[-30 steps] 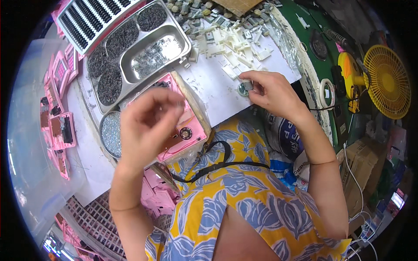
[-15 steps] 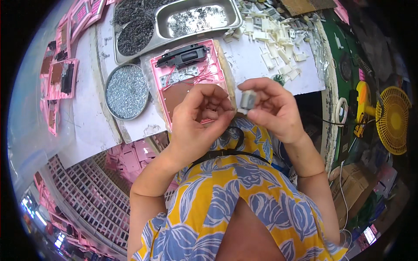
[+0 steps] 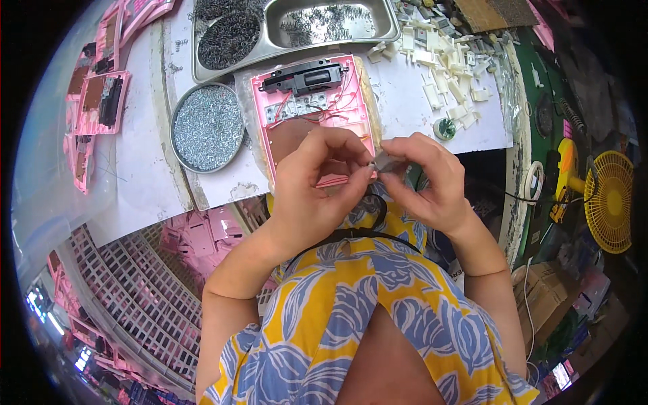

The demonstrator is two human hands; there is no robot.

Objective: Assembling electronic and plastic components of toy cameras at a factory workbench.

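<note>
My left hand (image 3: pixel 322 177) is closed in a pinch at the near right edge of a pink plastic casing (image 3: pixel 273 177). Right beside it, my right hand (image 3: pixel 426 181) pinches at the same spot, fingertips almost touching the left ones. Between them a tiny greyish piece (image 3: pixel 373 167) shows, too small and covered to name. Inside the casing lie a black mechanism (image 3: pixel 302 79), a metal contact strip (image 3: pixel 297 106), thin red wires and a brown panel (image 3: pixel 287 138). The casing rests on a padded, plastic-wrapped support.
A round dish of small silver screws (image 3: pixel 206 128) stands left of the casing. Behind is a metal tray (image 3: pixel 322 44) with dark springs. White plastic parts (image 3: pixel 442 77) are heaped at the back right, near a small green-filled pot (image 3: pixel 444 128). A yellow fan (image 3: pixel 607 202) is far right.
The small white-and-grey block seen in my right hand is no longer visible. My right hand's fingers have closed in beside my left. The whole view has shifted slightly.
</note>
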